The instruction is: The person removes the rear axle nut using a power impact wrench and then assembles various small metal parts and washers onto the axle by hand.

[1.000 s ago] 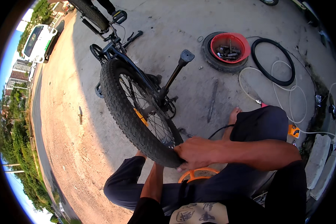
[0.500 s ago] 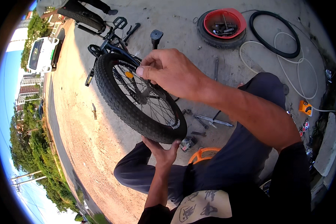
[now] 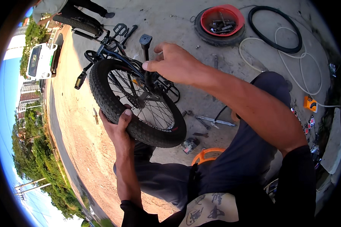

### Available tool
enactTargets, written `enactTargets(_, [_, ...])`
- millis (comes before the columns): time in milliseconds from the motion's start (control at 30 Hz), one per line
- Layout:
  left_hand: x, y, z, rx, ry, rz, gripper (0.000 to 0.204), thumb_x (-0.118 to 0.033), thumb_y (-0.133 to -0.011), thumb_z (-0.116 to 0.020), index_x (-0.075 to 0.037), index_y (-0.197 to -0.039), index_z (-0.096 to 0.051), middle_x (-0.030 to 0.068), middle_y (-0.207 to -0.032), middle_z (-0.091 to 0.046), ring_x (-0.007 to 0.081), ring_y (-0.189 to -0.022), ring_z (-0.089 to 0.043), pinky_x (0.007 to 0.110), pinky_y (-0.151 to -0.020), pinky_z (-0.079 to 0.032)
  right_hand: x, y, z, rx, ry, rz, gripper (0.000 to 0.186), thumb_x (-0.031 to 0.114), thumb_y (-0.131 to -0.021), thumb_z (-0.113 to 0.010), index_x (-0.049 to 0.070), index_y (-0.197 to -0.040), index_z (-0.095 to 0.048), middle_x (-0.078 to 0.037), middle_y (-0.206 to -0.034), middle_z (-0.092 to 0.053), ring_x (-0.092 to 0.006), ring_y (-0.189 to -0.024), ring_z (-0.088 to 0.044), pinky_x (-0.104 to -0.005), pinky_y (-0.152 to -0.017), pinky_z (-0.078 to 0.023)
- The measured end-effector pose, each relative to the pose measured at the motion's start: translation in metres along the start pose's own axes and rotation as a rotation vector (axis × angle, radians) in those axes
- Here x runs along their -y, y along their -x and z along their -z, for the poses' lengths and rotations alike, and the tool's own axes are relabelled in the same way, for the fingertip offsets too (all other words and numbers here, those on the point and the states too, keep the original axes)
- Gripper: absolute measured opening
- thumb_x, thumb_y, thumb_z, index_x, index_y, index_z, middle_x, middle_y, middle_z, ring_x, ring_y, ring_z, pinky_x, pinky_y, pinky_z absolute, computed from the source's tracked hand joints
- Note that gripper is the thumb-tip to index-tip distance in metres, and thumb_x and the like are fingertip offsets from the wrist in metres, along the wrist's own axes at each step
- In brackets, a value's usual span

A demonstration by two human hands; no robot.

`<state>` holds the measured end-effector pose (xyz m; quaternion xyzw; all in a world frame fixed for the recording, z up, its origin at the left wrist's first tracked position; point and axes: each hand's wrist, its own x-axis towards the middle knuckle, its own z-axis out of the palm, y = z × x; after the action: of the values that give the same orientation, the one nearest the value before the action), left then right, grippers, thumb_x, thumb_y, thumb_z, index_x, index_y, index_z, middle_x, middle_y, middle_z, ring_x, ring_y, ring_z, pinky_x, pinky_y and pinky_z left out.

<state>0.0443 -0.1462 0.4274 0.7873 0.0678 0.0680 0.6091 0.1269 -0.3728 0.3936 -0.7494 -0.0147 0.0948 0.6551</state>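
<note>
A bicycle wheel with a thick, knobby black tire (image 3: pixel 105 98) and thin spokes stands tilted in front of me, mounted on the dark bicycle frame (image 3: pixel 115 55). My left hand (image 3: pixel 119 126) grips the tire's near left side, thumb over the sidewall and fingers round the tread. Above the wheel's right side is my right hand (image 3: pixel 168 62), its fingers loosely bent and apart from the thumb. Its thumb tip overlaps a black post with a blocky end (image 3: pixel 146 41); whether they touch I cannot tell. An orange reflector (image 3: pixel 135 81) shows partly among the spokes.
Loose wrenches (image 3: pixel 210 120) lie right of the wheel, with an orange ring-shaped thing (image 3: pixel 207 154) nearer me. A red bowl of metal parts (image 3: pixel 241 22) sits on a tire, beside a black tire (image 3: pixel 300 32) and pale hose (image 3: pixel 317 77). Another person (image 3: pixel 74 8) stands far left.
My left hand has moved from the tire's bottom up to its left side. The wheel and frame have shifted slightly left. My right hand's thumb and fingers have spread apart.
</note>
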Motion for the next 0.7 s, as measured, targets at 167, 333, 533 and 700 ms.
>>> enactTargets(167, [0.011, -0.017, 0.000, 0.005, 0.367, 0.009, 0.075, -0.016, -0.074, -0.074, -0.001, -0.135, -0.033, 0.0159, -0.089, -0.060, 0.0248, -0.071, -0.063, 0.038, -0.070, -0.057, -0.002, -0.017, -0.027, 0.183, -0.143, 0.100, 0.083, 0.044, -0.085, -0.074, -0.014, -0.136, -0.045, -0.024, -0.122, -0.062, -0.0322, -0.110, -0.064, -0.0382, -0.094, -0.049])
enactTargets(333, [0.014, -0.018, 0.011, 0.138, 0.316, 0.024, 0.074, -0.017, -0.074, -0.074, 0.000, -0.136, -0.036, 0.0138, -0.090, -0.058, 0.0216, -0.072, -0.062, 0.033, -0.067, -0.054, -0.019, -0.045, -0.043, 0.192, -0.265, -0.174, 0.059, 0.050, -0.093, -0.063, -0.006, -0.114, -0.064, -0.015, -0.107, -0.067, -0.0153, -0.087, -0.066, -0.0311, -0.075, -0.055])
enactTargets(533, [0.008, -0.019, 0.040, 0.047, 0.210, -0.008, 0.071, -0.014, -0.072, -0.071, 0.004, -0.134, -0.041, 0.0145, -0.087, -0.059, 0.0216, -0.067, -0.062, 0.031, -0.058, -0.051, -0.023, -0.040, -0.068, 0.236, -0.208, -0.027, 0.049, 0.046, -0.099, -0.056, -0.001, -0.098, -0.069, -0.008, -0.088, -0.068, -0.0138, -0.074, -0.065, -0.0299, -0.069, -0.055])
enactTargets(700, [0.001, -0.014, 0.084, 0.022, 0.400, 0.046, 0.071, -0.013, -0.071, -0.072, 0.005, -0.133, -0.042, 0.0138, -0.087, -0.059, 0.0212, -0.067, -0.063, 0.030, -0.060, -0.054, -0.010, -0.030, -0.107, 0.380, -0.159, -0.003, 0.050, 0.046, -0.101, -0.054, -0.002, -0.101, -0.069, -0.008, -0.090, -0.069, -0.0135, -0.079, -0.065, -0.0299, -0.074, -0.055])
